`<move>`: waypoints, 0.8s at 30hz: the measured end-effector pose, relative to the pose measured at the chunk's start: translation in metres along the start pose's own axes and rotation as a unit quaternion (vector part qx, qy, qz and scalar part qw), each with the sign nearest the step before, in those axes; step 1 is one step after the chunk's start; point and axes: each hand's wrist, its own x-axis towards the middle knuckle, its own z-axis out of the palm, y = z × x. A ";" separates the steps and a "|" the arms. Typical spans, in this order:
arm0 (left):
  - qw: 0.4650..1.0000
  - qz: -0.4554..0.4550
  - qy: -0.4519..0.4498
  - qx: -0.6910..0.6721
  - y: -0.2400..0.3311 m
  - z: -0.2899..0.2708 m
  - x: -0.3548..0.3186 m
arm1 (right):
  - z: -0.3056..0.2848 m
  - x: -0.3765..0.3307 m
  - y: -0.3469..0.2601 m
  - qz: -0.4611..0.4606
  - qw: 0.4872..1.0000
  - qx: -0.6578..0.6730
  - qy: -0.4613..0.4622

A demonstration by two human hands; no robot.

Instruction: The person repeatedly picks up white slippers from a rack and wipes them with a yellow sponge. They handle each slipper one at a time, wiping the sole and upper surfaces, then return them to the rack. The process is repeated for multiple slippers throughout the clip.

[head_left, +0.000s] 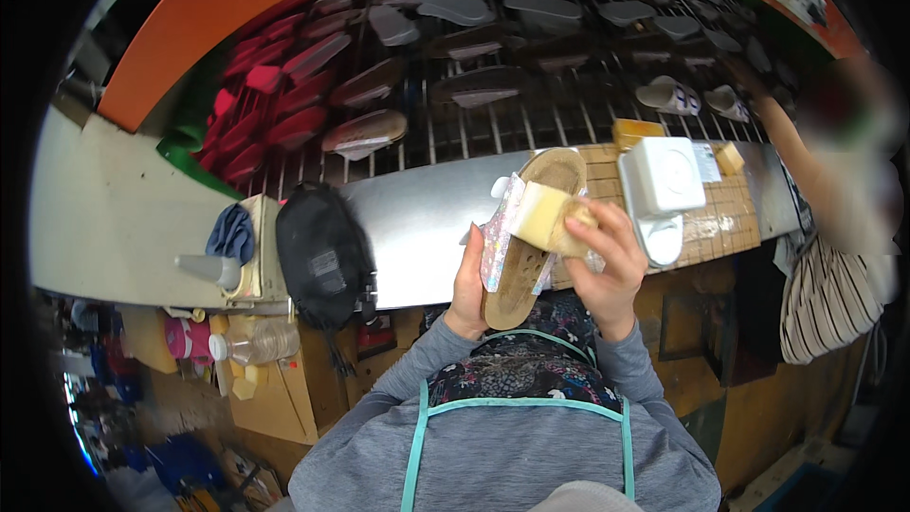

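My left hand (468, 286) grips a tan cork-soled sandal (531, 232) by its side, holding it toe-up over the metal bench edge (417, 218). A shiny, glittery strap (500, 230) crosses the sandal. My right hand (607, 261) presses a pale yellow sponge block (548, 218) against the strap and footbed. Both forearms wear grey sleeves and rise from the lower edge.
A white lidded box (662, 175) stands on the wooden board (730, 209) to the right. A black pouch (322, 251) lies at the left. Behind runs a rack conveyor (493, 123) with several sandals and soles. Another person (834, 228) works at the far right.
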 end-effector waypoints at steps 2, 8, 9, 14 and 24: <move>1.000 0.020 0.020 0.001 0.009 -0.006 -0.007 | 0.010 -0.003 -0.008 -0.007 0.998 0.044 -0.046; 0.999 0.041 0.018 0.018 0.026 -0.013 -0.015 | 0.034 0.004 -0.010 -0.016 0.988 0.151 -0.017; 0.999 0.035 0.021 0.030 0.027 -0.013 -0.016 | 0.037 0.006 -0.009 -0.014 0.989 0.148 -0.014; 0.998 0.045 -0.003 0.033 0.031 -0.013 -0.014 | 0.041 0.014 -0.009 -0.032 0.992 0.118 -0.035; 0.999 0.010 -0.006 0.043 0.031 -0.007 -0.006 | 0.026 0.025 0.002 -0.043 0.989 0.126 -0.068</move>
